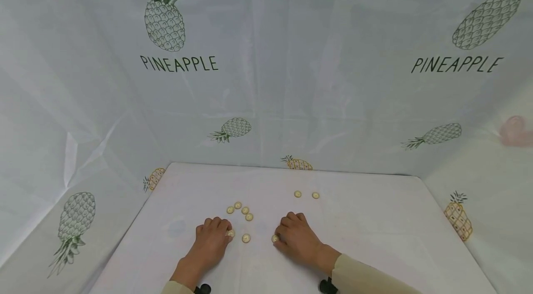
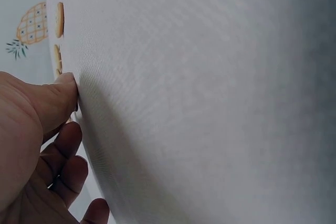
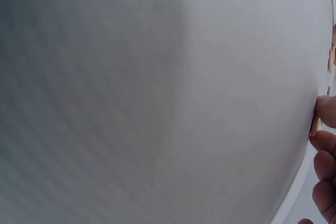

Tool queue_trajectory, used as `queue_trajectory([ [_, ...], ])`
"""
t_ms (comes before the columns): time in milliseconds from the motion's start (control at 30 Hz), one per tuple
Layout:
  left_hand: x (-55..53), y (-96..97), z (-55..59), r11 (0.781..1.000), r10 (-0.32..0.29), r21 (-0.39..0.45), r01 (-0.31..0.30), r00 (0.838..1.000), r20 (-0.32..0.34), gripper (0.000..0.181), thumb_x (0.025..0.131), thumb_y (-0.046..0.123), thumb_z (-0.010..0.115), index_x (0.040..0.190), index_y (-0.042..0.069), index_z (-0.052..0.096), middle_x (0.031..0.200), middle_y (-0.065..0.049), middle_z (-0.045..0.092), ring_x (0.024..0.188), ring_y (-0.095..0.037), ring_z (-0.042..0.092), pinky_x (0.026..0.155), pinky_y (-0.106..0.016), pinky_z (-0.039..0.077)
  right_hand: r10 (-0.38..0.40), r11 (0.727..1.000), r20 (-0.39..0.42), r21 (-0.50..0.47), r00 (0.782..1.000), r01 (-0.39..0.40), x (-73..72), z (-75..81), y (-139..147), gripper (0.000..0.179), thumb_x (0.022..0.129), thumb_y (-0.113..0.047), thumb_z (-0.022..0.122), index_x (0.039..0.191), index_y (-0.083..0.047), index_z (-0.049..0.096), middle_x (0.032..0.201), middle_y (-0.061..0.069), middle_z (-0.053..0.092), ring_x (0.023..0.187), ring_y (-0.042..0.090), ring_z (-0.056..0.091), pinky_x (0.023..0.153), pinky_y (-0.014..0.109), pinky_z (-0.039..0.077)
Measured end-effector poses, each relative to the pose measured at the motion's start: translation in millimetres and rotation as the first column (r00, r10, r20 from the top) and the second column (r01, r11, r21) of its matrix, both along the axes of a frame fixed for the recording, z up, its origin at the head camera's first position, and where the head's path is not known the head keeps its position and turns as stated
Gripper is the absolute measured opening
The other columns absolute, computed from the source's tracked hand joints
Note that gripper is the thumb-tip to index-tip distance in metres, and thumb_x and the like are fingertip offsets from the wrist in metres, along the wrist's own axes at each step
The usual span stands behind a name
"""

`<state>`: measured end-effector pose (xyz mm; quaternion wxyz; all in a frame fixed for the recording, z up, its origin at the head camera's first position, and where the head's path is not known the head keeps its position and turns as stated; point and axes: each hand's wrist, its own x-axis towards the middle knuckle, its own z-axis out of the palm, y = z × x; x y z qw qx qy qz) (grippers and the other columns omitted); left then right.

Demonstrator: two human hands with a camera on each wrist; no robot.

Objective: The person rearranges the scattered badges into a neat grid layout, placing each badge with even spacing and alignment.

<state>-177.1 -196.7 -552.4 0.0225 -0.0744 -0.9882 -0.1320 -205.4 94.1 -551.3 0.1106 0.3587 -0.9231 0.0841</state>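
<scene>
Small round tan discs with marked centres, button-like in look, lie on the white tabletop (image 1: pixel 366 224). My left hand (image 1: pixel 211 241) grips one disc (image 1: pixel 231 234) at its thumb and index fingertips, low on the table; in the left wrist view the thumb (image 2: pixel 58 98) mostly hides it. Further right, my right hand (image 1: pixel 299 240) pinches another disc (image 1: pixel 275 238), whose edge (image 3: pixel 315 123) shows between thumb and finger in the right wrist view. A single disc (image 1: pixel 246 238) lies between the hands. Beyond the left hand, several discs, one of them here (image 1: pixel 245 210), form a curved row.
Two more discs, one left (image 1: pixel 297 194) and one right (image 1: pixel 315 195), lie near the table's back edge. White cloth (image 1: pixel 291 90) printed with pineapples hangs behind and along both sides of the table. A blurred pinkish shape (image 1: pixel 515 131) shows at the far right.
</scene>
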Motion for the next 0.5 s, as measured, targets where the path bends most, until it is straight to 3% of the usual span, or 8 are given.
queue_trajectory([
  [200,-1.0,-0.4,0.6,1.0,-0.004,0.0,0.004,1.0,0.001,0.021,0.094,0.025,0.08,0.107,0.017,0.066,0.102,0.0,0.062,0.098,-0.022,0.053,0.092,-0.056,0.046,0.005,1.0,-0.02,0.026,1.0,-0.004,-2.2,4.1,-2.7,0.016,0.09,-0.037,0.078,0.092,-0.022,0.072,0.09,-0.01,0.06,0.088,0.011,0.046,0.087,0.038,0.041],
  [367,-0.8,0.1,-0.4,1.0,-0.001,0.009,0.001,1.0,0.002,0.019,0.094,0.024,0.079,0.107,0.018,0.066,0.102,0.001,0.061,0.098,-0.021,0.052,0.092,-0.056,0.046,0.038,0.998,-0.133,0.051,0.99,-0.031,-7.0,2.6,-1.1,0.02,0.088,-0.04,0.073,0.09,-0.02,0.066,0.089,-0.008,0.056,0.089,0.014,0.046,0.089,0.04,0.042],
  [500,-0.7,-0.1,-1.2,1.0,0.005,0.01,-0.005,1.0,0.0,0.019,0.094,0.024,0.079,0.106,0.018,0.066,0.101,0.001,0.061,0.098,-0.021,0.052,0.092,-0.056,0.046,0.071,0.997,-0.258,0.049,0.963,-0.061,-12.8,3.0,2.2,0.024,0.086,-0.04,0.072,0.087,-0.019,0.062,0.086,-0.006,0.053,0.089,0.017,0.046,0.087,0.041,0.041],
])
